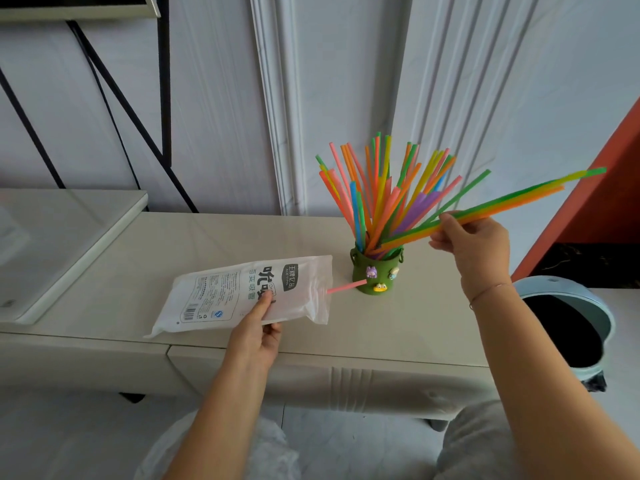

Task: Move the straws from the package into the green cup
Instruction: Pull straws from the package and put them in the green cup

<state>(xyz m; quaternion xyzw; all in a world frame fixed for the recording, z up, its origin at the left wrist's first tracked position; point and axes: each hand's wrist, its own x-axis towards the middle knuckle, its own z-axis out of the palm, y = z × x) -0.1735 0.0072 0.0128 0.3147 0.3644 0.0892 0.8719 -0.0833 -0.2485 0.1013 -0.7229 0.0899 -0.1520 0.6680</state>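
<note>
A green cup (375,271) with small stickers stands on the cream counter, filled with several coloured straws (377,188) fanned upward. My right hand (474,244) is shut on a small bundle of straws (512,200), green, yellow and orange, held slanted with their lower ends in the cup's mouth. The white plastic package (249,292) lies flat to the left of the cup. My left hand (258,332) grips its near edge, thumb on top. One pink straw (346,286) sticks out of the package's open end toward the cup.
A light blue bin (571,327) with a dark inside stands right of the counter. A raised glass-topped surface (52,244) sits at the left. The wall and black shelf legs (162,98) are behind. The counter's front edge (311,355) runs below my left hand.
</note>
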